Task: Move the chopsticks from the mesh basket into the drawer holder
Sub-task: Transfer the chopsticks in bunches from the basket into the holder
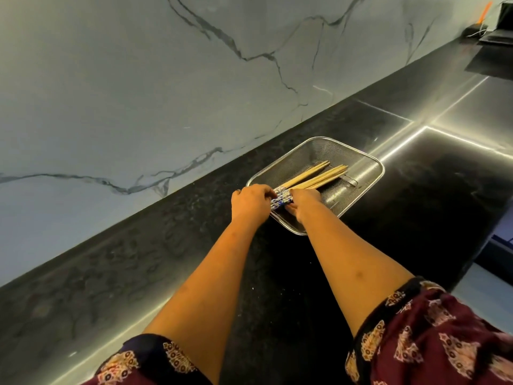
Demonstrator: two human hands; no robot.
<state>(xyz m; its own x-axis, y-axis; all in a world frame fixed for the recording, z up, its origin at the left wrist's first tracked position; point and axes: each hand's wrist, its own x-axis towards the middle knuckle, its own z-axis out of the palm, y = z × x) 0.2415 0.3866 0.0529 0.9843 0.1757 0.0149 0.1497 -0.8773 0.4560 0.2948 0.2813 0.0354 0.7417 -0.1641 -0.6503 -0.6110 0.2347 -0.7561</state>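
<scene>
A rectangular steel mesh basket (358, 173) sits on the black counter (155, 262). Several wooden chopsticks (313, 177) with blue-and-white patterned ends lie in it, tips pointing to the far right. My left hand (249, 202) grips the patterned ends from the left at the basket's near rim. On the right side of the same bundle, my right hand (302, 204) closes around those ends. Both hands hold the bundle together. No drawer or holder is in view.
A marble-patterned wall (166, 93) rises behind the counter. Dark objects and an orange item (484, 12) stand at the far right end. The counter's front edge runs along the right, with floor (483, 284) below.
</scene>
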